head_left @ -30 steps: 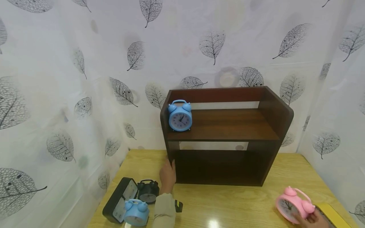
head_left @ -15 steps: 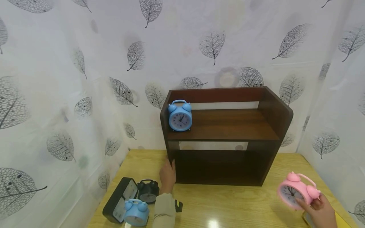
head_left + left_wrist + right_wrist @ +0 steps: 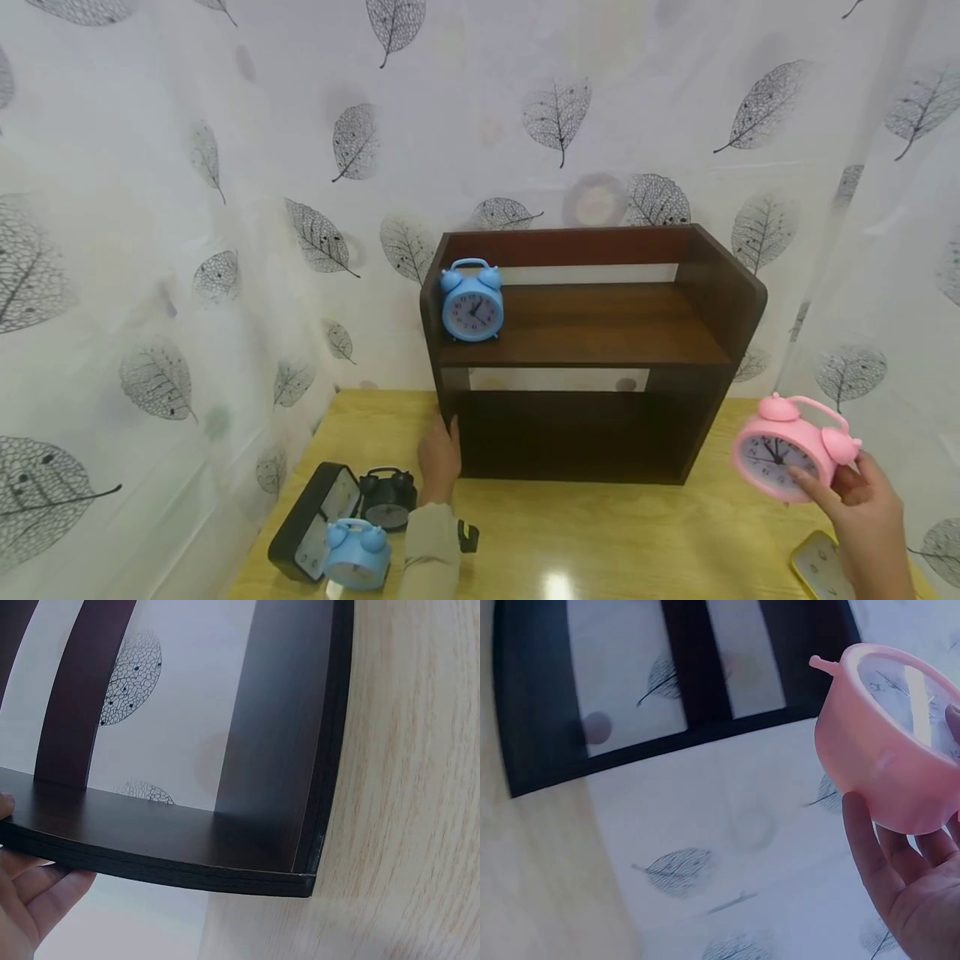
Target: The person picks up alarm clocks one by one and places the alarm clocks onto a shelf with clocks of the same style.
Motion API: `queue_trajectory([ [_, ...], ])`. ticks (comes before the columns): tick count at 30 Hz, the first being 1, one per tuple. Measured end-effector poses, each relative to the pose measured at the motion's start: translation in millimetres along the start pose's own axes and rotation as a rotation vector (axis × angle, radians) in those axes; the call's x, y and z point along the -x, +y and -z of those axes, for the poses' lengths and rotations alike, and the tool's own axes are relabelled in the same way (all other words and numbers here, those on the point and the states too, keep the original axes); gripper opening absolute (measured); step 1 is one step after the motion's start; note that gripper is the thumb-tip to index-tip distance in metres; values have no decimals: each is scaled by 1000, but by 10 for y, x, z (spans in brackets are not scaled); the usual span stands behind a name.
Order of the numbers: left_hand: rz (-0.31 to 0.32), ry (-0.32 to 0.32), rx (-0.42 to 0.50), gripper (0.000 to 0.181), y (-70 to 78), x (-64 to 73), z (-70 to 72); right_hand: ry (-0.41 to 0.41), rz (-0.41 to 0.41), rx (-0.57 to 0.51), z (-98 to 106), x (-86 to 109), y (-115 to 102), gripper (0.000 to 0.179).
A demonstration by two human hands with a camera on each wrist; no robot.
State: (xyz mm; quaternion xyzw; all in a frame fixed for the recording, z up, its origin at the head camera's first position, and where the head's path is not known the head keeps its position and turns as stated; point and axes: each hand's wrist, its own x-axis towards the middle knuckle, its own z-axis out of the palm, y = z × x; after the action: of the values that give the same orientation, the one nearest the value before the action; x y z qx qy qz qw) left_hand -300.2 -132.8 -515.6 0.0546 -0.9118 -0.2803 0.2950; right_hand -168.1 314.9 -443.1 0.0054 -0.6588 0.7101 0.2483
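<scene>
A pink twin-bell alarm clock (image 3: 797, 450) is held above the table's right side by my right hand (image 3: 862, 521), thumb on its face and fingers round its body. In the right wrist view the same pink clock (image 3: 889, 742) tilts, one small foot showing. My left hand (image 3: 439, 457) grips the left side panel of a dark brown two-tier shelf (image 3: 585, 325). In the left wrist view the thumb lies on the panel's inner side and the fingers (image 3: 60, 896) on its outer side. A blue twin-bell alarm clock (image 3: 472, 310) stands at the upper tier's left end.
Left of my left arm, on the wooden table (image 3: 585, 533), are a black rectangular clock (image 3: 318, 521), a black twin-bell clock (image 3: 388, 500) and another blue alarm clock (image 3: 356, 554). A yellow-edged item (image 3: 821, 567) lies under my right hand. Leaf-patterned sheeting surrounds the table.
My right hand has lifted the pink alarm clock off the table, up and slightly to the right, uncovering more of the yellow-edged item. The left hand stays on the shelf panel.
</scene>
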Motion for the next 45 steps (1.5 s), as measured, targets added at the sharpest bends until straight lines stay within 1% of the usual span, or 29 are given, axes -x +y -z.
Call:
queue_trajectory([
  [2, 4, -6, 8, 32, 6, -5, 7, -4, 18, -24, -52, -29, -96, 59],
  [5, 11, -16, 11, 32, 6, -9, 12, -32, 64, -56, -153, -78, -235, 62],
  [11, 19, -19, 7, 32, 1, -12, 13, -131, 196, -135, -456, -226, -485, 62],
  [13, 22, -18, 9, 32, 9, -11, 18, -164, 221, -148, -558, -289, -560, 62],
  [19, 32, -16, 6, 34, 24, -14, 15, -244, 249, -160, -846, -510, -743, 61],
  [23, 30, -17, 8, 34, 24, -18, 4, -261, 250, -124, -1043, -630, -819, 55],
  [28, 24, -20, 25, 35, 10, -29, -2, -257, 217, -39, -1308, -748, -871, 46],
  [30, 15, -12, 26, 35, -4, -34, -5, -255, 207, 14, -1422, -791, -889, 46],
  [32, 3, 4, 22, 33, -12, -63, -9, -263, 207, 41, -1537, -847, -907, 46],
  [34, 0, 14, 25, 33, -10, -64, -4, -274, 217, 40, -1632, -892, -907, 46],
  [36, -2, 18, 27, 32, -9, -43, -5, -289, 228, 19, -1704, -924, -894, 45],
  [39, 0, 14, 30, 31, -13, 19, -9, -298, 239, 22, -1779, -949, -869, 44],
  [42, 0, 19, 37, 31, -12, 46, -8, -294, 245, 73, -1844, -988, -866, 45],
  [45, -5, 30, 37, 32, -9, 15, -4, -281, 256, 116, -1924, -1059, -900, 46],
])
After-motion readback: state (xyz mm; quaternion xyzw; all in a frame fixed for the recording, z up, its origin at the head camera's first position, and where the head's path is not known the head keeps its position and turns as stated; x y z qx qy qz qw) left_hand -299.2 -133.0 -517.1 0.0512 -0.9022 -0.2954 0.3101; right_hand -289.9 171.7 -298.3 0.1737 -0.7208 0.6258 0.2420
